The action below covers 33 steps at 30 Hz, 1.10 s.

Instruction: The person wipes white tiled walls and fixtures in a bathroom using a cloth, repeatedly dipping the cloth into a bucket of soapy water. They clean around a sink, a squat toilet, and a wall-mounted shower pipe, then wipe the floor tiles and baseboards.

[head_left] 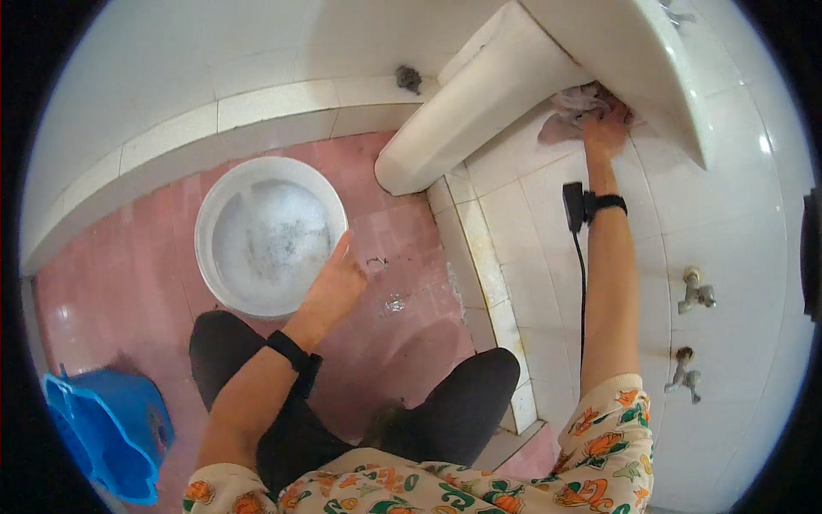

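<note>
My right hand [606, 128] reaches up under the sink, against the white tiled wall. Its fingers press a wet, greyish cloth [578, 101] to the tiles beside the pedestal [484, 98]. My left hand [336, 278] hangs by the right rim of a round white bucket [205, 257], its fingers curled in and one digit pointing up along the rim. Nothing shows in that hand; whether it touches the rim I cannot tell. Foamy, cloudy water [278, 231] with dark specks fills the bucket.
A blue bucket [116, 428] stands at the lower left on the pink floor [128, 231]. Two metal taps [695, 295] [685, 377] stick out of the right wall. A dark scrubbing pad [408, 79] sits on the ledge [274, 98]. The sink [651, 77] overhangs my right hand.
</note>
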Each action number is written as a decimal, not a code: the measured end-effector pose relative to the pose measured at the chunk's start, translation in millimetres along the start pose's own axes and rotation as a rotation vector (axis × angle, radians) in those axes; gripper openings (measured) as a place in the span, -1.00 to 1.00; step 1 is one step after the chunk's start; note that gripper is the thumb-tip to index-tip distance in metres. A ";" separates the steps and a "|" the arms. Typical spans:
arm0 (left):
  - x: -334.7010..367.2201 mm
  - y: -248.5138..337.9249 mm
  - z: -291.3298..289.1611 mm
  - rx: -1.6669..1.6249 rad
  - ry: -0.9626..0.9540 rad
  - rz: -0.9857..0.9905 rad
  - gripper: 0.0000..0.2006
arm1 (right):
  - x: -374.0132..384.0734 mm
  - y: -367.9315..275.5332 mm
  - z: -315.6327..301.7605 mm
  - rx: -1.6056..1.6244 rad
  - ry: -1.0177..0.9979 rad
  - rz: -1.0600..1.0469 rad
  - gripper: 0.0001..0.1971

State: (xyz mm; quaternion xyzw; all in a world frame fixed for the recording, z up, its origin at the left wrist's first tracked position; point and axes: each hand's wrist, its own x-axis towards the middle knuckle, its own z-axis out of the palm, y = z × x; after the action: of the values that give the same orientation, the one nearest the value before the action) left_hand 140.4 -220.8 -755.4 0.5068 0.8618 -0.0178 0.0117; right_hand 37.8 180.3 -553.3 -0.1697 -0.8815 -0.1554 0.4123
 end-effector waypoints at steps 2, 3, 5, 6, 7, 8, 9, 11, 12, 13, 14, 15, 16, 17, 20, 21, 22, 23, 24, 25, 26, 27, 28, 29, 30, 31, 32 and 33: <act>-3.5 -3.4 2.6 0.056 0.054 0.065 -0.90 | 3.6 -10.3 15.1 -0.144 -0.032 0.047 -0.55; -2.7 -1.5 2.2 0.045 0.042 0.049 -0.90 | 4.3 -9.2 16.9 -0.180 0.001 -0.018 -0.53; -3.2 -1.2 2.6 -0.013 0.018 0.045 -0.89 | -2.5 -19.4 17.6 -0.239 0.062 -0.135 -0.49; -5.6 -3.6 3.5 -0.018 -0.004 0.030 -0.89 | -5.9 -32.0 13.6 -0.260 -0.085 -0.052 -0.57; -3.4 -5.2 1.7 0.004 -0.039 0.040 -0.89 | -8.0 -30.1 15.1 -0.261 -0.089 -0.057 -0.57; -2.1 -5.3 0.7 0.026 -0.075 0.051 -0.89 | -10.4 -27.0 17.3 -0.257 0.010 -0.164 -0.63; -3.1 -4.9 1.0 0.021 -0.078 0.053 -0.89 | -14.0 -23.8 19.3 -0.251 0.108 -0.270 -0.68; -5.5 -5.9 0.6 0.012 -0.024 0.050 -0.88 | -28.6 -29.0 23.1 -0.209 -0.012 -0.244 -0.73; -4.7 -5.4 1.0 0.014 -0.029 0.045 -0.88 | -38.2 -30.9 27.1 -0.167 -0.132 -0.219 -0.77; -4.2 -5.1 1.2 -0.011 0.025 0.031 -0.88 | -51.5 -27.6 37.7 -0.176 -0.197 -0.284 -0.79; -4.2 -5.4 -0.6 -0.030 0.077 0.014 -0.88 | -67.7 -24.4 51.6 -0.181 -0.258 -0.347 -0.81; 1.5 -5.0 4.9 -0.034 0.075 0.015 -0.88 | -89.7 -17.1 66.0 -0.209 -0.361 -0.426 -0.82; 3.8 -4.5 6.0 -0.025 0.100 0.018 -0.89 | -107.9 -26.8 72.1 -0.228 -0.476 -0.371 -0.81; 3.0 -4.1 4.8 -0.012 0.122 0.015 -0.88 | -124.1 -30.9 76.0 -0.150 -0.562 -0.369 -0.79; 6.6 0.5 0.4 -0.049 0.093 0.020 -0.88 | -146.5 -37.9 91.4 -0.089 -0.578 -0.282 -0.79; 4.6 0.0 0.6 -0.043 0.083 0.011 -0.88 | -148.4 -40.5 99.2 -0.082 -0.592 -0.264 -0.76; 2.5 0.4 0.6 -0.074 0.108 -0.003 -0.90 | -149.1 -44.0 102.3 -0.082 -0.606 -0.249 -0.74; 0.9 0.4 0.7 -0.104 0.134 -0.016 -0.90 | -152.9 -49.5 106.2 -0.076 -0.607 -0.252 -0.74; -0.3 0.1 1.1 -0.104 0.131 -0.020 -0.90 | -158.7 -56.7 110.4 -0.146 -0.692 -0.365 -0.68; -2.2 -0.5 2.7 -0.125 0.146 -0.017 -0.90 | -165.7 -63.0 114.8 -0.213 -0.776 -0.478 -0.62; -3.2 -1.3 3.8 -0.146 0.161 -0.011 -0.90 | -177.8 -58.7 128.0 -0.206 -0.780 -0.476 -0.62; -1.5 -0.9 4.3 -0.143 0.154 -0.010 -0.90 | -193.3 -52.3 141.5 -0.165 -0.916 -0.435 -0.56; 0.9 0.2 3.6 -0.125 0.166 -0.002 -0.90 | -200.9 -55.7 142.9 -0.118 -1.050 -0.397 -0.51; 1.4 0.2 3.5 -0.107 0.178 0.008 -0.89 | -207.2 -56.3 142.9 -0.107 -1.052 -0.395 -0.51; -0.4 -0.6 4.1 -0.102 0.170 0.011 -0.89 | -214.9 -54.9 140.9 -0.121 -1.058 -0.342 -0.50; 1.2 1.3 5.3 -0.090 0.163 -0.001 -0.89 | -217.2 -45.9 136.5 -0.148 -1.058 -0.312 -0.49; 3.1 3.0 6.1 -0.078 0.156 -0.008 -0.88 | -222.1 -42.2 131.7 -0.168 -1.062 -0.283 -0.48; 3.0 2.3 7.0 -0.085 0.163 0.007 -0.88 | -229.1 -34.2 129.8 -0.143 -1.096 -0.364 -0.41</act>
State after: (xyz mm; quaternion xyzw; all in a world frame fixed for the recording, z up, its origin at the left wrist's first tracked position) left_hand 141.1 -217.4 -762.5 0.5088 0.8580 0.0599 -0.0371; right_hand 73.6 164.2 -816.0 -0.0984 -0.9686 -0.1723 -0.1497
